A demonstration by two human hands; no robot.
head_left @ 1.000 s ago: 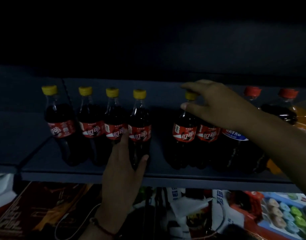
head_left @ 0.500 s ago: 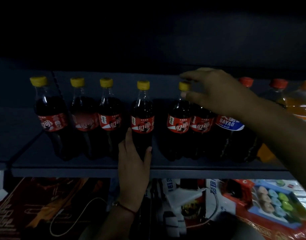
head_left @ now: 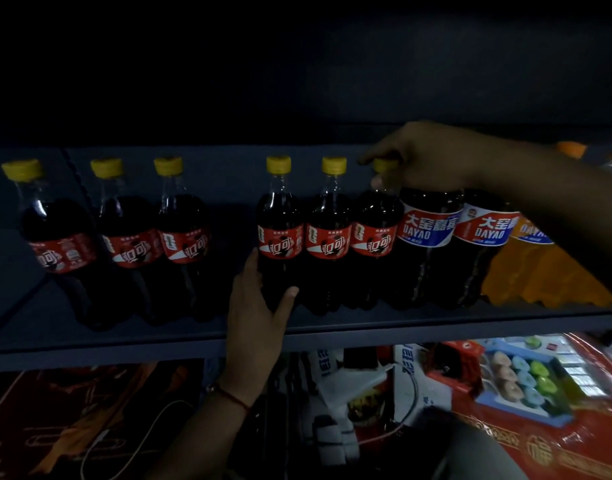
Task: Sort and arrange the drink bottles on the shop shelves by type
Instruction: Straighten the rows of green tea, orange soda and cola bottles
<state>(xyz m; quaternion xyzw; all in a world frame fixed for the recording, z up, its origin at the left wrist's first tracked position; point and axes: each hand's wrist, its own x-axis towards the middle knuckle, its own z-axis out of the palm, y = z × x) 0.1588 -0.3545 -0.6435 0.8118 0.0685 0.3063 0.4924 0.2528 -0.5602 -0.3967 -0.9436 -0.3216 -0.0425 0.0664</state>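
Both hands on colas, dark shelf

My left hand wraps the fourth cola bottle; right hand pinches the sixth cola's cap.

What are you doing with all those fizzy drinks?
A person is lining up cola bottles on a dark shop shelf. The left hand grips the lower part of the fourth yellow-capped cola bottle, and the right hand holds the sixth cola bottle by its cap. Three colas stand apart to the left; two dark Dayao bottles and an orange drink stand on the right.
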